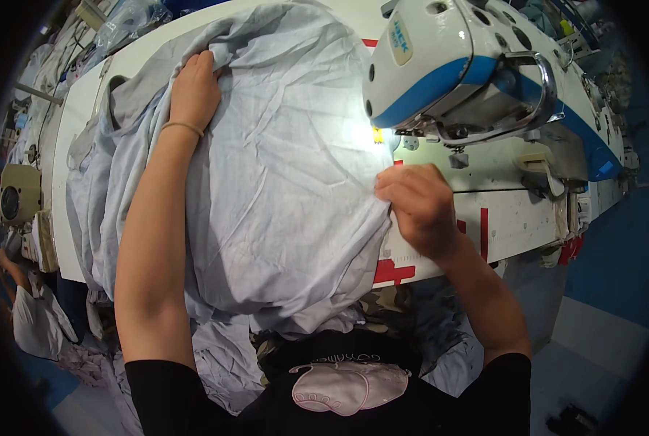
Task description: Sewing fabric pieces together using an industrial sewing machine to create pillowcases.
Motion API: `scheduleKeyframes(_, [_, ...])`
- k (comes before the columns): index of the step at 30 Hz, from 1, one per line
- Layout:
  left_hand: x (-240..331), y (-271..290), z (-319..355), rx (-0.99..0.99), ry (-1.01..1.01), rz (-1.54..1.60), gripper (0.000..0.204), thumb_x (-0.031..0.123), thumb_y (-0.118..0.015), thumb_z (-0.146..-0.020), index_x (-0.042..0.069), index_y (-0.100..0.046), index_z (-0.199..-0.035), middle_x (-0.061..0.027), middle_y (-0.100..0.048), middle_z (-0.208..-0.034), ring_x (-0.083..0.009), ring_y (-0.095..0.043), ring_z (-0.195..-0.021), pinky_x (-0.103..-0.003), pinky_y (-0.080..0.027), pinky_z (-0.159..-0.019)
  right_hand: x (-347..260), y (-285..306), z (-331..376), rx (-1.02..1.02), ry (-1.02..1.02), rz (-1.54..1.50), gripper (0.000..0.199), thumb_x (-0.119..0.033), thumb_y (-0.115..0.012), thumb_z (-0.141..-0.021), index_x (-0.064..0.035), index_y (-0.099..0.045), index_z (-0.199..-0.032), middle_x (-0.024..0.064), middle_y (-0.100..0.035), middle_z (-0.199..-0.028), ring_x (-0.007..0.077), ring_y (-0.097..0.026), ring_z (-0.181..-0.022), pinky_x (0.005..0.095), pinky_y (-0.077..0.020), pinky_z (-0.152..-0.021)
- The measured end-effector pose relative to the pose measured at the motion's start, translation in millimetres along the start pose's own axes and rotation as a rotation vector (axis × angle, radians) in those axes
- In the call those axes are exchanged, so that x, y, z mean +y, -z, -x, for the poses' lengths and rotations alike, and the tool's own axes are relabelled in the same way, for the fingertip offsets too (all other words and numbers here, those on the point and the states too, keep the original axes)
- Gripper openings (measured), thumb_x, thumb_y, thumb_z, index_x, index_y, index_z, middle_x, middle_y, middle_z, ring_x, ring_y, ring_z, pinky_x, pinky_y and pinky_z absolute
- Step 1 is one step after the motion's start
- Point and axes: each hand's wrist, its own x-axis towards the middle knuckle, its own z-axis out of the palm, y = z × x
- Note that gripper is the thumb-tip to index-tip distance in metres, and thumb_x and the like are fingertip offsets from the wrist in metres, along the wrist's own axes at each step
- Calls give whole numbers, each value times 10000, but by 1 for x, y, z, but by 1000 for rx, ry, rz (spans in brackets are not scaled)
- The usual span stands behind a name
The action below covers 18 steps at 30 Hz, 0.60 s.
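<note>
Nearest to us, at the bottom of the frame, the light grey cloth (281, 174) hangs over the table's front edge toward the lap; we think its weight could pull the upper part out of line. The cloth covers most of the white table (437, 265) from the left to the centre.

At right of centre, our right hand (417, 207) pinches the cloth's edge between thumb and fingers. The folds spread from this pinch, so too strong a pull could stretch the edge crooked. These fingers are also near the sewing machine (426, 69), upper right, and could be hurt if they slip under its head. The needle we cannot see well, because of the lamp's glare.

Farther, at upper left, our left hand (195, 83) lies on a bunched fold; whether its fingers grip, we cannot tell. A hidden layer there could become caught if this fold slides.
</note>
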Motion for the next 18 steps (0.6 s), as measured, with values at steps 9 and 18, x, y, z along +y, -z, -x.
scheduleKeyframes(9, [40, 131, 58, -260, 44, 105, 464, 357, -748, -834, 4, -597, -1094, -217, -602, -1063, -369, -601, -958, -443, -481, -813, -88, 9, 98, 56, -207, -83, 230, 59, -594, -889, 24, -646, -1111, 193, -635, -1146, 322, -656, -975, 374, -537, -843])
scheduleKeyframes(18, [31, 234, 159, -689, 531, 377, 208, 90, -612, -836, 17, -680, -1019, -140, -677, -669, -296, -702, -658, -417, -540, -661, -175, -84, 109, -300, -1114, -1607, 687, 27, -654, -862, 16, -341, -1473, 145, -504, -1399, 219, -532, -1267, 374, -363, -1120])
